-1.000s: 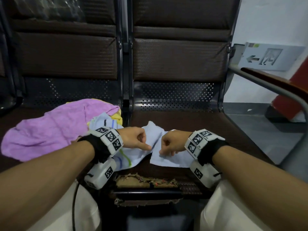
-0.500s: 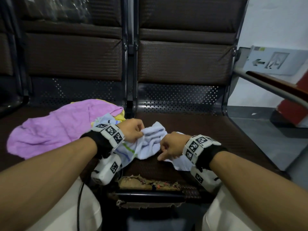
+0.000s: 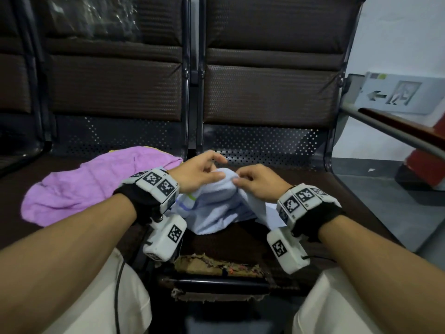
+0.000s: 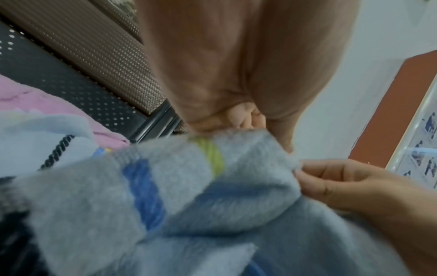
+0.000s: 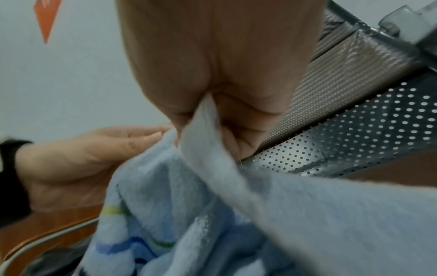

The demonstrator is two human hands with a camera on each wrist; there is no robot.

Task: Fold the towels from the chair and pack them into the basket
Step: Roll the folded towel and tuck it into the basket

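A light blue towel [image 3: 216, 206] with blue and green stripes hangs bunched above the dark chair seat [image 3: 313, 189]. My left hand [image 3: 204, 172] pinches its top edge, thumb lying on the cloth. Close beside it, my right hand [image 3: 250, 182] pinches the same edge. In the left wrist view the striped towel [image 4: 165, 186] fills the lower frame, with my left hand [image 4: 236, 121] on it and the right hand [image 4: 331, 183] at its edge. The right wrist view has towel [image 5: 165, 205] cloth squeezed between my right hand's [image 5: 212, 112] thumb and fingers. A purple towel [image 3: 91, 186] lies crumpled on the left seat. No basket is in view.
Padded backrests [image 3: 265, 92] stand behind both seats. A metal armrest [image 3: 397, 133] runs along the right. The front edge of the seat is torn [image 3: 216, 263]. A grey sign [image 3: 397, 95] leans on the white wall, with a red object [image 3: 423, 162] below it.
The blue towel lay flat on the seat; both hands have gathered it and lifted it up and away from me, coming close together at its top edge.
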